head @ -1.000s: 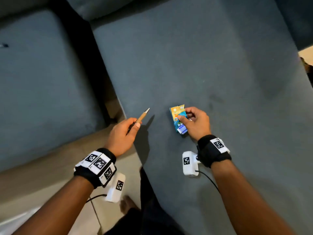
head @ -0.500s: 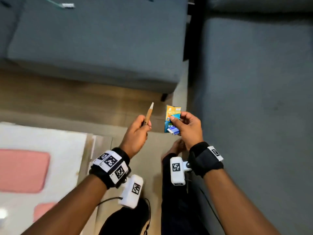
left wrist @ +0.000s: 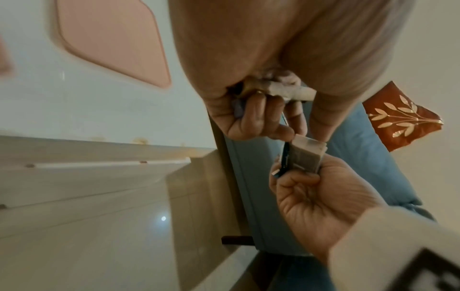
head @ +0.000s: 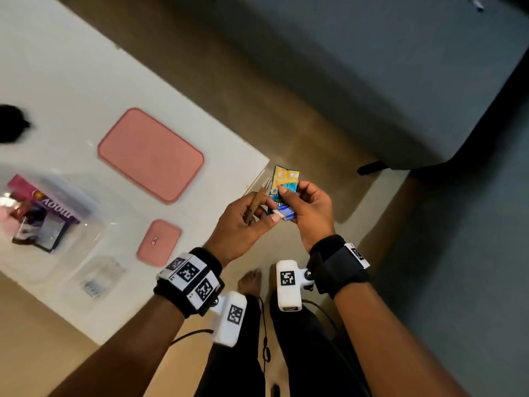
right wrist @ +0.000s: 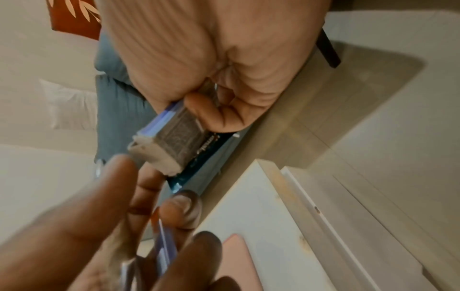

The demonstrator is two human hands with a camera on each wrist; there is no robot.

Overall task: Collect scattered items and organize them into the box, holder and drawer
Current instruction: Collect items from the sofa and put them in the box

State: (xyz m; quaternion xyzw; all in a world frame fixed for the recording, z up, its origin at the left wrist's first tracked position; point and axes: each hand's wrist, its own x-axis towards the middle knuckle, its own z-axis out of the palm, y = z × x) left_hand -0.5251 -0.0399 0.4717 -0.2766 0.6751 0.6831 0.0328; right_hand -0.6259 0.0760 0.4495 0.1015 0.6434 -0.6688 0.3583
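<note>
My left hand (head: 252, 217) grips a brown pencil (head: 260, 198), tip pointing up and away. Its thumb reaches across and touches a white eraser in a blue sleeve (head: 284, 215). My right hand (head: 300, 196) pinches that eraser together with a yellow and blue sachet (head: 284, 181) held upright behind it. Both hands meet in the air just off the corner of the white table (head: 71, 67). In the left wrist view the eraser (left wrist: 307, 155) sits in the right hand's fingers. In the right wrist view the eraser (right wrist: 171, 141) shows close up, blurred left fingers below it.
On the table lie a large pink lid (head: 150, 154), a small pink lid (head: 159, 242), a clear box with packets inside (head: 43, 222), a small clear container (head: 98, 275) and a black object (head: 11, 124). A grey sofa (head: 372, 67) stands ahead and to the right. My feet are on the floor below.
The view has swung from the sofa to the white table. The two hands, apart before, have come together, and the left thumb now touches the eraser.
</note>
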